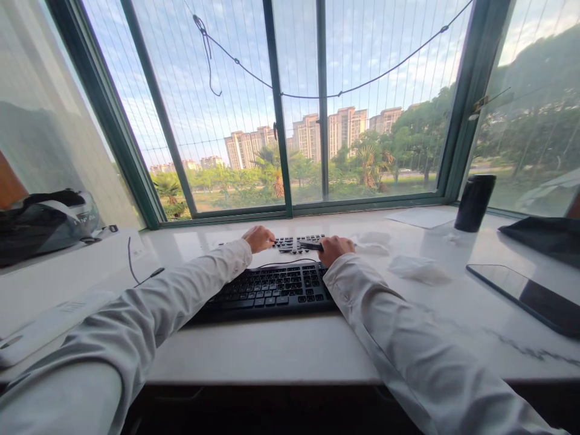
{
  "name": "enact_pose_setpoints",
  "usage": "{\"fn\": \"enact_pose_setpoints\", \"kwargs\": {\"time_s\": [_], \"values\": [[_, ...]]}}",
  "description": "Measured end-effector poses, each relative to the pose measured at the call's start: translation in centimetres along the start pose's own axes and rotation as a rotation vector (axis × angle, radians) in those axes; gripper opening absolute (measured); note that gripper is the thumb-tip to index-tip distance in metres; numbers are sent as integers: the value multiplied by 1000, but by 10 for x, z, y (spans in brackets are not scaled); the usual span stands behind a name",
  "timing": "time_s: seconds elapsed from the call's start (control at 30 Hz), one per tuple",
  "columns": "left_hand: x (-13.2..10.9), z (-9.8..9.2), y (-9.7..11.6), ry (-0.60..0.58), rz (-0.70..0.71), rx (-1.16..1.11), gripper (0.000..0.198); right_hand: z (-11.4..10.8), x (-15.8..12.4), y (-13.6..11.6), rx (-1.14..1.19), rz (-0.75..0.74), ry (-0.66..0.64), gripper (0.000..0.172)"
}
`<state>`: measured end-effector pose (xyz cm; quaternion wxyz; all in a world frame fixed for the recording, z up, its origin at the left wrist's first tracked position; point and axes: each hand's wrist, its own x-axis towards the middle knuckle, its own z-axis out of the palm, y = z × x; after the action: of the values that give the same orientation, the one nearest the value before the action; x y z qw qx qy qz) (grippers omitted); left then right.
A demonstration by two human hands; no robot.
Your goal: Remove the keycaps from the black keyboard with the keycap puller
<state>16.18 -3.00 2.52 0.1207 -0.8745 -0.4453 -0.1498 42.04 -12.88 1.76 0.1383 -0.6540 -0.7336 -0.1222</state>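
Observation:
My left hand (259,239) is beyond the keyboard, its fingers curled down at the left end of several small black keycap-like pieces (285,241). Whatever sits between those fingertips, if anything, is too small to make out. In my right hand (336,249) is a slim black tool (312,246), its tip pointing left over the pieces; its exact kind is unclear. Nearer to me lies a black keyboard (272,287) with its keys in place. My sleeves cover both of its ends, and a thin cable (290,261) curves along its back edge.
Crumpled clear plastic bags (419,269) lie right of my right hand. Farther right are a phone-like dark slab (528,296), a black bottle (475,203) and dark cloth (544,235). A bag (49,220) and a white device (49,326) sit left. Windows (299,109) border the back.

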Motion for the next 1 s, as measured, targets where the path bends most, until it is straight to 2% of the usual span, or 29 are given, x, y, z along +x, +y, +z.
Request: {"fn": "enact_pose_setpoints", "kwargs": {"time_s": [0.17, 0.4, 0.8, 1.0], "values": [[10, 18, 2, -25, -19, 42, 18, -1, 0, -1, 0, -6, 9, 28], [9, 28, -3, -49, -36, 31, 18, -2, -1, -3, 12, -2, 5, 28], [4, 16, 0, -56, -5, 43, 18, 0, 0, -1, 23, -8, 2, 28], [-5, 11, 2, -27, 91, 81, 24, 2, 1, -1, 28, -10, 20, 27]]}}
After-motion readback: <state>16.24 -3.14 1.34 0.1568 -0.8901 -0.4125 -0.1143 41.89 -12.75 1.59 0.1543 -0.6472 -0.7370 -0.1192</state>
